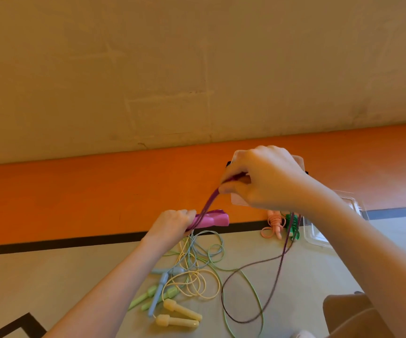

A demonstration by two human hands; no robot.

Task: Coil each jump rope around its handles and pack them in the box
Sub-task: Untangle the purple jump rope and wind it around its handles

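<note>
Overhead, taut purple cord (pixel 208 206) from pink handles (pixel 213 220)

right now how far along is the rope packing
Done: the pink rope and green rope lie coiled beside the clear box, not packed. In hand: the left hand grips the purple handles while the right hand winds cord. Left: the yellow, blue and light green ropes, tangled.

The floor (pixel 50 272) is pale, with an orange band and a black line across it; on it lie loose yellow (pixel 180 315), green (pixel 146 297) and blue (pixel 159 292) ropes in a tangle; a coiled pink rope (pixel 275 224) and a coiled dark green one (pixel 292 226); beside those, what looks like a clear box (pixel 319 236).
</note>
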